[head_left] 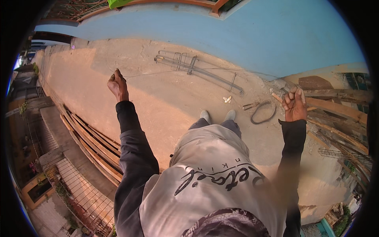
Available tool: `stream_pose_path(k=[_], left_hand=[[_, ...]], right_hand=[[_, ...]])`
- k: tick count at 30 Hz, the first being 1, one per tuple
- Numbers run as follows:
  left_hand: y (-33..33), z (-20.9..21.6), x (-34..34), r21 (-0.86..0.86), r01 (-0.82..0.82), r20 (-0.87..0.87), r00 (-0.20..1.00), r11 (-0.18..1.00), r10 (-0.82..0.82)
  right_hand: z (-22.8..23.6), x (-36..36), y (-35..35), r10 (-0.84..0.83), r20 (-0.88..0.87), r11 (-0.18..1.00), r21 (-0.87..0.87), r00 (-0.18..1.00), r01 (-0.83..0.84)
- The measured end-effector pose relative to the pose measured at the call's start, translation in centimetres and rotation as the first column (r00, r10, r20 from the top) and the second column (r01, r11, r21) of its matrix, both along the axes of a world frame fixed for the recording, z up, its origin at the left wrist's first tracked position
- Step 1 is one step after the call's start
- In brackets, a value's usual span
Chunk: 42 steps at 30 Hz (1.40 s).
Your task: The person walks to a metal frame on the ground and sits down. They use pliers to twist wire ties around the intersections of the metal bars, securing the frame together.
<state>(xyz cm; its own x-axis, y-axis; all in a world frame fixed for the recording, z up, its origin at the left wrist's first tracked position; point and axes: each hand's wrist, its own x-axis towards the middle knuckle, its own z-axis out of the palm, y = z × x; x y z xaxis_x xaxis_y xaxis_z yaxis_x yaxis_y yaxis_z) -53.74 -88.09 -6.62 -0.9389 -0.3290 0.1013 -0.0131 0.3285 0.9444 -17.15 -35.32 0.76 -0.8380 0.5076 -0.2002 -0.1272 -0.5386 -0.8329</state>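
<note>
A long thin wire [147,74] stretches across in front of me at about arm's reach. Its left end is pinched in the closed fingers of my left hand [117,86], held out to the left. Off to the right, my right hand [295,106] is raised with its fingers curled, and the wire runs up to it; the exact grip is too small to see. Beyond the wire lies a narrow frame of steel rebar with stirrups [191,65] on the ground. Near my right foot are pincers [249,106] and a dark loop of band [263,113].
Long wooden planks lie at left [92,144], and timber boards [335,108] are stacked at right beside my hand. A light blue wall [252,39] borders the far side. A small whitish scrap [227,99] lies ahead of my shoes [229,115].
</note>
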Motion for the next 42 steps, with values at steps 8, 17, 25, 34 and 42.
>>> stream_pose_path(k=[8,17,25,34,42], left_hand=[[9.0,-8.9,9.3,0.045,0.195,0.309,0.930,0.980,-0.199],[10.6,-7.7,9.7,0.111,0.195,0.285,0.933,0.974,-0.219],[8.3,-5.4,4.8,-0.053,0.209,0.180,0.964,0.976,-0.197],[16.9,-9.5,15.4,0.334,0.355,0.347,0.815,0.873,-0.464],[20.1,-10.7,21.4,0.415,0.432,0.433,0.681,0.801,-0.591]], right_hand=[[-1.5,-2.7,4.1,-0.612,-0.297,0.777,-0.397,0.733,0.489],[0.8,-2.0,1.9,-0.371,0.245,-0.188,0.925,0.896,-0.330],[-0.2,0.4,-3.3,0.258,0.940,0.227,0.164,0.222,-0.960],[-4.2,-3.9,-0.3,-0.489,0.024,0.845,0.264,0.872,0.466],[-4.7,-4.0,3.0,-0.667,-0.016,0.729,0.195,0.745,0.656]])
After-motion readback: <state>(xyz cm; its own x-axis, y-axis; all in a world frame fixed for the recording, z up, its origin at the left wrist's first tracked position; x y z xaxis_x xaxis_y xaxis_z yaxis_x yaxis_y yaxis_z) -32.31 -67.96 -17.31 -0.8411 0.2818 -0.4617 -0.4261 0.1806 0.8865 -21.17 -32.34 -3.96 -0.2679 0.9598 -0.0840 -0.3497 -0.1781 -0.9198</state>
